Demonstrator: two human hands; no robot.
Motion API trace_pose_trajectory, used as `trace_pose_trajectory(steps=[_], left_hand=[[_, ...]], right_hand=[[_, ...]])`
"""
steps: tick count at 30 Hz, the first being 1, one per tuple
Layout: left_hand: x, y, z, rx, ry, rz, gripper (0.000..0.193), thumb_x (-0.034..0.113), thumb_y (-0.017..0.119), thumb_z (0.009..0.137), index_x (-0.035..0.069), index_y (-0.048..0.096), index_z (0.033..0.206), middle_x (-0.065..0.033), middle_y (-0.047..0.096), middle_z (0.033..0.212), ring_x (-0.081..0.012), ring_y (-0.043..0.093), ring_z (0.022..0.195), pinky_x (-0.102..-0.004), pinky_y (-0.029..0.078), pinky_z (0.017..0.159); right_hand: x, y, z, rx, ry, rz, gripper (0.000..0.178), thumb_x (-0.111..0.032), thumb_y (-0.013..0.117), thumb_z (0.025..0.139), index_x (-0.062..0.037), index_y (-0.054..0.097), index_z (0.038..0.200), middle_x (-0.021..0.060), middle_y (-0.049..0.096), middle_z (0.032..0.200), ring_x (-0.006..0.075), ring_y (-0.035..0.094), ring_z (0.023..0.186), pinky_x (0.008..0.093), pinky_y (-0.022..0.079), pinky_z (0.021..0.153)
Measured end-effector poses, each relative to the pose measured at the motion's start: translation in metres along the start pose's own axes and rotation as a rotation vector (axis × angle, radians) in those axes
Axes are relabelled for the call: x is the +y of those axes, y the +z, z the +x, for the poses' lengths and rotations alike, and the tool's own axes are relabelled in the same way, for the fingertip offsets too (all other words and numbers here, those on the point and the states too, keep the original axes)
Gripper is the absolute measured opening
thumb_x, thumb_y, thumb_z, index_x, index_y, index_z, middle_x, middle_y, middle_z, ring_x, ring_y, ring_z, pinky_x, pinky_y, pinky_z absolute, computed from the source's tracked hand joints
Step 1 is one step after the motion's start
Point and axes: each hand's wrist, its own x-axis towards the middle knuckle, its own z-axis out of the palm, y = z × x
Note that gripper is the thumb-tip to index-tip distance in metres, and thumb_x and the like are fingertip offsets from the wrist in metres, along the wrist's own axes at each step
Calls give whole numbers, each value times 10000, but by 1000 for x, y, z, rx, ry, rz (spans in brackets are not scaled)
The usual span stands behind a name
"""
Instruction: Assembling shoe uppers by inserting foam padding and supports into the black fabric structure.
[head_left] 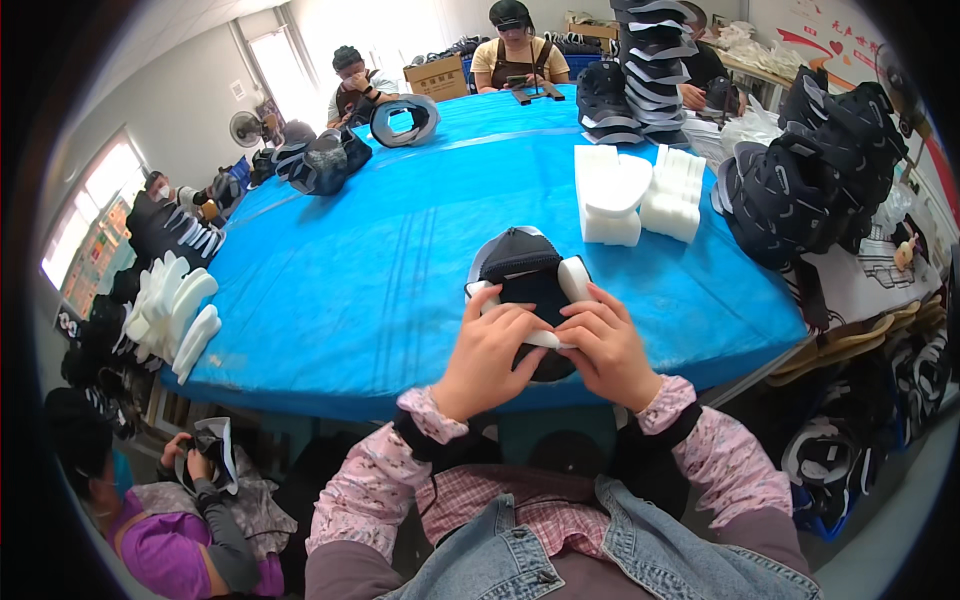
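Note:
In front of me at the near edge of the blue-covered table (400,300) is a black fabric piece (517,252) with a zigzag-stitched edge and a pale rim at its far end. A thick white foam pad (574,278) shows at its right side. Across its near part runs a curved white foam strip (541,339), pinched between the fingers of both hands. My left hand (487,352) is closed on the strip's left part, its index finger up along the black piece's left side. My right hand (612,350) grips the right end. Fingers hide part of the strip.
White foam blocks (610,200) stand beyond my right hand. Black padded items (780,200) are heaped at the right, with a tall stack (655,80) behind. White foam pieces (170,315) lie at the left edge. A co-worker in purple (170,540) sits close at my lower left.

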Motion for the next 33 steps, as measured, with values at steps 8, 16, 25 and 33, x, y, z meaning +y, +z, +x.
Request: trace_pose_trajectory(steps=[8, 16, 25, 33], left_hand=[[2, 21, -5, 125, -25, 170, 148, 83, 592, 750, 74, 555, 893, -40, 594, 831, -214, 578, 756, -437, 308, 987], [2, -27, 4, -161, 47, 97, 437, 193, 681, 720, 44, 526, 1101, -112, 546, 1162, -228, 464, 1165, -451, 244, 1055], [-15, -38, 19, -365, 134, 287, 436, 252, 745, 629, 52, 607, 992, -43, 594, 1071, -197, 515, 1034, -388, 322, 967], [-27, -16, 11, -398, 180, 392, 266, 165, 687, 660, 98, 651, 914, 24, 608, 1025, -176, 497, 1022, -372, 317, 966]], right_hand=[[-3, 18, -5, 183, 104, -155, 158, -39, 628, 705, -82, 555, 839, 33, 548, 816, 212, 554, 904, 433, 364, 998], [-3, -14, 1, -6, 63, -65, 296, -135, 657, 732, -72, 536, 994, 72, 559, 953, 248, 529, 1011, 429, 346, 1001], [24, -32, 44, -271, 560, -241, 593, -535, 661, 698, 7, 482, 858, 139, 602, 814, 287, 617, 651, 310, 499, 566], [42, -31, 66, -755, 741, 124, 764, -623, 600, 699, 66, 501, 1014, 164, 628, 731, 245, 643, 631, 321, 499, 548]])
